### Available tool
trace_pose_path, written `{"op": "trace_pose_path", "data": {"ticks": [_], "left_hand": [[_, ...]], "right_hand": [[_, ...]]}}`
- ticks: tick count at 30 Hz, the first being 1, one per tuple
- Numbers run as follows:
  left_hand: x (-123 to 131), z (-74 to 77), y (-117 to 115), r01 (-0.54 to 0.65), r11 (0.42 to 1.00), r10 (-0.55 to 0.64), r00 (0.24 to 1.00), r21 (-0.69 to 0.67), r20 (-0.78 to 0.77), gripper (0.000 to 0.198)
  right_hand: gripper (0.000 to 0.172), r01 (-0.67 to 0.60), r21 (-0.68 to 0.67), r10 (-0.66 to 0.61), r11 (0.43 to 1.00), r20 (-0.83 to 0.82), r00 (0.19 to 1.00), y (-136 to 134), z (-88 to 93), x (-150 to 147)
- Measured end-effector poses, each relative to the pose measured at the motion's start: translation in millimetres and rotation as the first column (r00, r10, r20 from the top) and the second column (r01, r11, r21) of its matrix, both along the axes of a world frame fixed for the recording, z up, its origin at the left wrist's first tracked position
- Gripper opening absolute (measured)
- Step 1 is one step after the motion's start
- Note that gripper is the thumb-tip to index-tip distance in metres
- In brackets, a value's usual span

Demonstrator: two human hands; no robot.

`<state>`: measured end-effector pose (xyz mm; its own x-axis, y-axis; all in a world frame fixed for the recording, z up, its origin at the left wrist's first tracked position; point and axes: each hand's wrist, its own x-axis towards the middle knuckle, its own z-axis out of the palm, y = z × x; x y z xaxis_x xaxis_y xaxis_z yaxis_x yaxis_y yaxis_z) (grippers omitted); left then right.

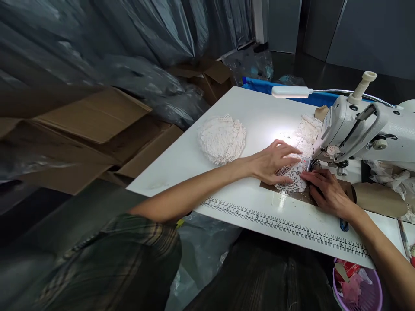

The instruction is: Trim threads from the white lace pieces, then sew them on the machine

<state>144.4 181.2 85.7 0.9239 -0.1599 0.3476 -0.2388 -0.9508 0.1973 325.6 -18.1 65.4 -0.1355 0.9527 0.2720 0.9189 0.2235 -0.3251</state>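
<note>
White lace fabric [293, 179] lies under the needle area of a white sewing machine [346, 129], lit by a bright lamp. My left hand [277, 162] rests on the lace left of the needle, its fingers spread. Close to the presser foot, my right hand [327, 190] lies on the lace's right edge with fingers extended and slightly apart. More lace [308, 129] extends behind the needle. A round heap of white lace [222, 139] sits on the white table [181, 168], left of my left hand.
A lamp [292, 91] reaches over the table's back. A printed ruler [285, 226] runs along the front edge. Below right stands a purple basket [376, 293] with scraps. Cardboard boxes [97, 116] and plastic-covered piles are at the left. A beige roll [378, 198] lies right.
</note>
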Motion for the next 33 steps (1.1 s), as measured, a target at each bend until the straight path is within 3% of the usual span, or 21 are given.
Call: {"op": "trace_pose_path", "data": {"ticks": [2, 4, 10, 13, 16, 18, 23, 27, 33], "left_hand": [[-2.3, 0.0, -5.7, 0.160, 0.986, -0.159, 0.987, -0.040, 0.034, 0.027], [-1.5, -4.1, -14.0, 0.256, 0.965, -0.255, 0.966, -0.048, 0.036, 0.016], [10.1, -22.0, -28.6, 0.137, 0.981, -0.148, 0.986, 0.136, 0.076, 0.022], [11.1, -24.7, -27.9, 0.145, 0.986, -0.153, 0.982, 0.079, 0.107, 0.017], [9.5, -24.7, -27.1, 0.144, 0.989, -0.145, 0.985, 0.018, 0.095, 0.016], [8.5, -23.9, -27.5, 0.119, 0.993, -0.121, 0.988, 0.025, 0.095, 0.019], [8.2, -22.4, -28.0, 0.060, 0.995, -0.074, 0.982, 0.081, 0.171, 0.024], [9.1, -23.9, -26.4, 0.084, 0.996, -0.089, 0.981, 0.036, 0.175, 0.023], [8.5, -26.4, -25.3, 0.103, 0.994, -0.100, 0.991, -0.042, 0.086, 0.020]], "right_hand": [[0.048, -0.011, -0.015, 0.011, 1.000, -0.031, 0.999, 1.6, 3.0, 1.7], [0.055, -0.018, -0.036, 0.015, 0.999, -0.068, 0.998, 3.0, 7.1, 2.3], [0.058, 0.027, -0.104, -0.047, 0.994, -0.194, 0.980, 1.9, 12.8, 3.2], [0.053, 0.087, -0.173, -0.140, 0.981, -0.329, 0.934, -0.2, 7.7, 8.6], [0.040, 0.229, -0.175, -0.282, 0.957, -0.390, 0.877, -2.6, 2.1, 13.2], [0.033, 0.257, -0.120, -0.283, 0.959, -0.362, 0.888, -4.3, 1.5, 13.2], [0.035, 0.087, -0.007, -0.087, 0.996, -0.153, 0.984, -5.1, 6.2, 4.4], [0.040, 0.088, 0.007, -0.088, 0.996, -0.003, 0.996, -2.7, 2.0, -0.5], [0.042, 0.090, 0.024, -0.089, 0.996, -0.037, 0.995, -4.7, -1.4, 0.3]]}}
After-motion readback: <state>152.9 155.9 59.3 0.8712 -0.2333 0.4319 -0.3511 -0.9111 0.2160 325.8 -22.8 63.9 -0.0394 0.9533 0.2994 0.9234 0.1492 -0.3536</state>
